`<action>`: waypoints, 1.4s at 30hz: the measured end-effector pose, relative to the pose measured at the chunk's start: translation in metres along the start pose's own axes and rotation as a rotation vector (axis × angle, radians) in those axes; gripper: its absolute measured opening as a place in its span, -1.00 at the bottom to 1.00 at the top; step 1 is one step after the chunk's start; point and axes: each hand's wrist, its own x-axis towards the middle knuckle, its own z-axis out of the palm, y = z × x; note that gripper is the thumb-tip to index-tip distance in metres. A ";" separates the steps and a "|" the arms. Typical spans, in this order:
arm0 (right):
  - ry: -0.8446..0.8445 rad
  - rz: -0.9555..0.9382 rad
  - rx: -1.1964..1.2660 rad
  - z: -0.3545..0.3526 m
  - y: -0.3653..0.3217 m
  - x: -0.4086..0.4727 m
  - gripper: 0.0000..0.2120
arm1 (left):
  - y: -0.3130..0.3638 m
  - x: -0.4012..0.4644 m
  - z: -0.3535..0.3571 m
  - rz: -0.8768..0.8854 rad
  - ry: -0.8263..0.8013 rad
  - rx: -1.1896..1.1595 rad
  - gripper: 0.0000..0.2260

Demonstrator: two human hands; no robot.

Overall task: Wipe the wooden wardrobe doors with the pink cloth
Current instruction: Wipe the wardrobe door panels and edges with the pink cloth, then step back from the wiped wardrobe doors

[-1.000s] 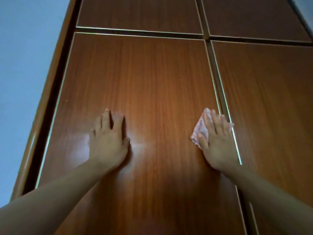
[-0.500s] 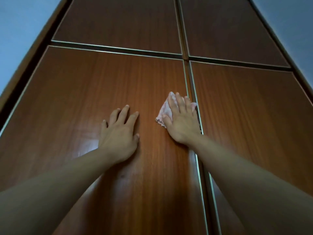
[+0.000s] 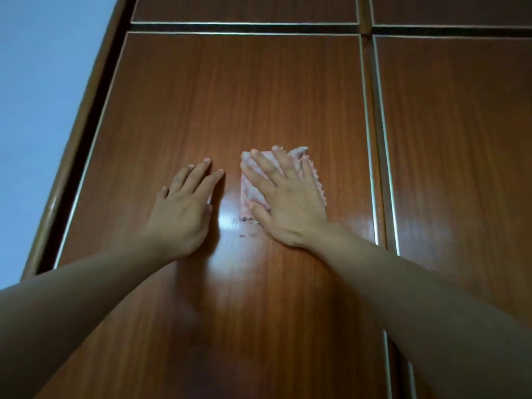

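A glossy brown wooden wardrobe door (image 3: 230, 96) fills the view, seen from below. My right hand (image 3: 285, 203) lies flat with spread, straight fingers on the pink cloth (image 3: 252, 191) and presses it against the middle of this door. The cloth is folded and peeks out at the fingertips and both sides of the hand. My left hand (image 3: 184, 208) rests flat on the bare wood just left of the cloth, fingers straight. A second door (image 3: 460, 139) stands to the right, beyond a light vertical trim strip.
Upper cabinet doors (image 3: 244, 8) sit above a dark horizontal gap. The wardrobe's left frame edge (image 3: 72, 156) meets a pale blue wall (image 3: 37, 96). A bright glare patch and small dark specks (image 3: 244, 226) show on the door below the cloth.
My right hand has slid the cloth leftward, from the door's right edge by the trim strip to the middle of the door. The left hand stays flat on the wood; the view has shifted.
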 end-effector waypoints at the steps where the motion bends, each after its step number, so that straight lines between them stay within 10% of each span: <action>1: -0.009 -0.054 0.011 0.004 -0.013 -0.012 -0.37 | -0.001 -0.007 -0.002 0.006 -0.015 0.003 -0.46; 8: -0.240 -0.595 0.040 0.021 -0.048 -0.118 -0.37 | -0.007 -0.059 -0.014 0.022 -0.187 -0.026 -0.39; 15: -0.108 0.237 0.077 0.002 -0.025 -0.099 -0.41 | -0.005 -0.093 -0.003 -0.011 -0.349 0.049 -0.30; 22: -0.499 0.236 0.188 -0.002 -0.098 -0.280 0.04 | 0.011 -0.152 -0.003 0.065 -0.541 -0.007 -0.34; 29: -1.047 0.415 0.422 -0.106 -0.132 -0.338 -0.53 | 0.036 -0.226 -0.031 0.095 -0.846 -0.167 -0.38; 42: -0.979 0.671 0.306 -0.292 -0.133 -0.280 -0.63 | 0.105 -0.249 -0.151 0.160 -0.979 -0.235 -0.28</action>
